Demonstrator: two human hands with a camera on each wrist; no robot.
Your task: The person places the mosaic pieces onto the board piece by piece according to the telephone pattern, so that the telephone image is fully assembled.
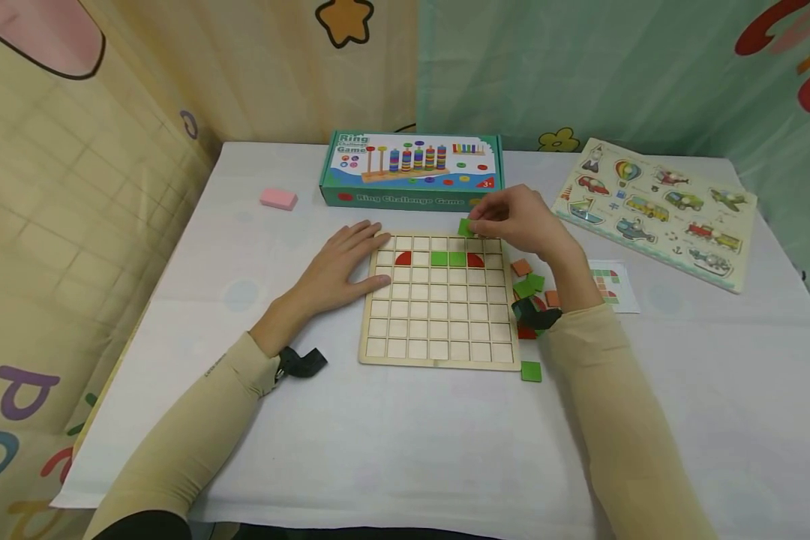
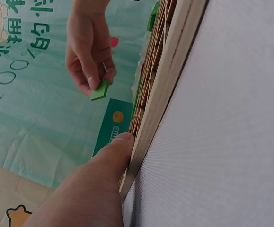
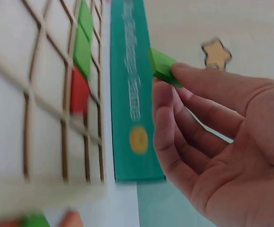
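- R hand [image 1: 523, 217]: thumb + fingertips pinch a green tile [image 1: 466, 228], narrow grip, other fingers loosely curled.
- Green tile pos.: held up over the far edge of the grid board [image 1: 439, 365], apart from it; box behind, per R wrist view.
- L hand [image 1: 334, 270]: fingers extended, thumb well spread, wide; rests on board's L edge nr far corner, thumb touching edge in L wrist view.
- Board, 2nd row from far side, L to R: red curved pc [image 1: 403, 259], one cell gap, two green squares [image 1: 448, 259] side by side, then another red curved pc [image 1: 475, 260].
- R of board: loose pile of tiles [image 1: 535, 283], orange/green/red, partly hidden by R wrist's black strap [image 1: 536, 315].
- Single green square [image 1: 530, 371] just beside board's near R corner.
- Pattern card [image 1: 624, 288] R of pile, partly behind R forearm.
- Ring Challenge Game box [image 1: 412, 199] beyond board; pink block [image 1: 279, 199] to its L; vehicle-picture board [image 1: 655, 214] far R.
- All on white tablecloth [image 1: 405, 450].
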